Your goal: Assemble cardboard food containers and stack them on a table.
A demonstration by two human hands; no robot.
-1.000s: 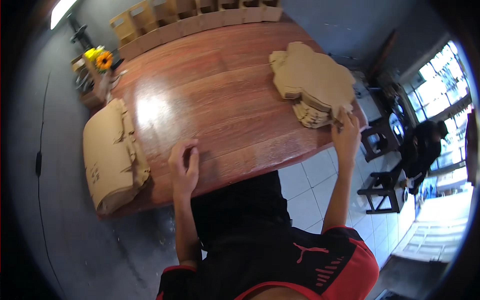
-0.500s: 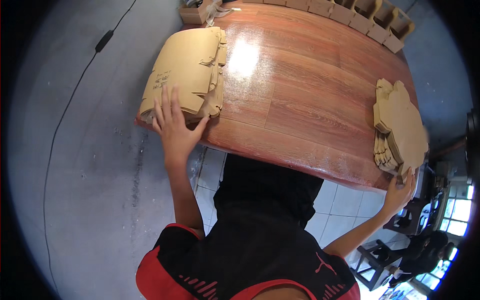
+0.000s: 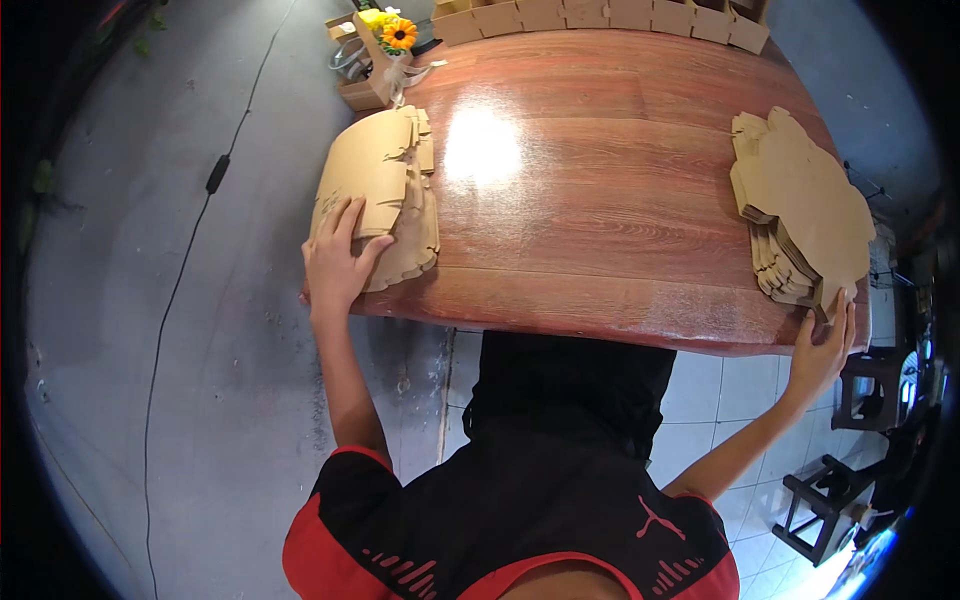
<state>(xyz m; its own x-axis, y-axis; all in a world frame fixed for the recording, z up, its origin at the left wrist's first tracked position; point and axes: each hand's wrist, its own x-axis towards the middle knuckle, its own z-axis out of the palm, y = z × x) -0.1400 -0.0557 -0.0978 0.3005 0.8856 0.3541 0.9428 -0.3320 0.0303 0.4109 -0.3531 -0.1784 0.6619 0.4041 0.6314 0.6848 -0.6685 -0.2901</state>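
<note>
On the left side of the table lies a curved stack of brown cardboard sheets [image 3: 365, 165] with notched edges and handwriting on top. My left hand [image 3: 335, 262] grips its near end, fingers over the upper sheets and thumb at their edge. Lower sheets with a wavy edge stick out below that thumb. At the right side sits a pile of leaf-shaped cardboard cutouts [image 3: 805, 195], layered unevenly. My right hand [image 3: 822, 345] holds the narrow stem end of this pile, its thumb on one side and fingers on the other.
The glossy wooden table [image 3: 580, 200] spans between both piles. A row of cardboard boxes [image 3: 585, 14] lines its far edge. At the far left corner stands a cardboard holder [image 3: 370, 85] with artificial flowers [image 3: 398, 36]. Dark stools [image 3: 825, 510] stand on the tiled floor at right.
The view has shifted, bringing the flowers into sight. My left hand's fingers have drawn in from a spread pose, and more of the lower sheets shows. My right hand stays at the stem end.
</note>
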